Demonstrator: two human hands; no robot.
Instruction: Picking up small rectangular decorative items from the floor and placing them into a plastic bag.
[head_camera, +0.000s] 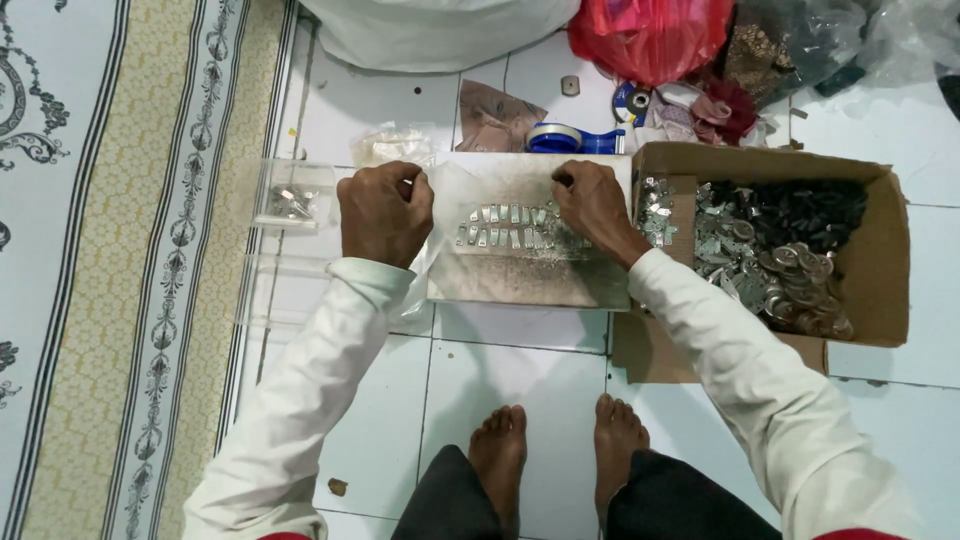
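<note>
The person sat over a white tiled floor (520, 370), two bare feet (560, 450) showing at the bottom of the view, with both hands on a clear plastic bag (520, 265) lying flat on the tiles straight ahead. The left hand (384, 212) was curled shut, its fingers pinching the bag's upper left edge; the right hand (592, 205) was likewise closed, pinching the upper right edge, so the bag was stretched between them. Inside the bag lay small silver metal pieces (508, 226) set out in two short rows, roughly seven or eight to a row, though the exact count could not be told. Just right of the bag stood one open cardboard box (880, 260), touching it, holding three heaps: silver stamped pieces at the left, dark pieces at the back, round silver rings at the front. To the left of the left hand lay one small clear packet (292, 198) with a few silver pieces inside. Behind the bag sat one blue tape dispenser (572, 139), one red plastic bag (650, 35) and one white sack (440, 30). A patterned carpet (110, 260) ran along the left side.
</note>
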